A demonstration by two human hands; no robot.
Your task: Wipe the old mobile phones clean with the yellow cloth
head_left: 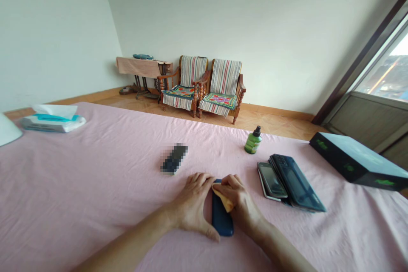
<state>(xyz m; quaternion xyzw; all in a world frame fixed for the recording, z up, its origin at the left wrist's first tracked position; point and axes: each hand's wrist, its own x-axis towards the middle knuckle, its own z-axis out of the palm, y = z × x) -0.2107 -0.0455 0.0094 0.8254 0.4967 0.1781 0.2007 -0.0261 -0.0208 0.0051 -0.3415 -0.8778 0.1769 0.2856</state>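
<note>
A dark blue phone (220,220) lies flat on the pink cloth in front of me, with its top part partly covered by my hands. My left hand (193,204) holds it along the left side, fingers at the far end and thumb by the near corner. Closed on a folded yellow cloth (225,199), my right hand (237,199) presses it against the phone's upper surface. To the right lie a small silver-edged phone (272,180) and a stack of larger dark phones (298,182). Beyond my left hand is another dark phone (174,159), its picture pixelated.
A green spray bottle (253,141) stands near the far edge of the pink-covered table (111,165). At the right is a black box (357,159); at the far left, a pack of wipes (54,120). Two wooden armchairs (219,87) stand beyond the table.
</note>
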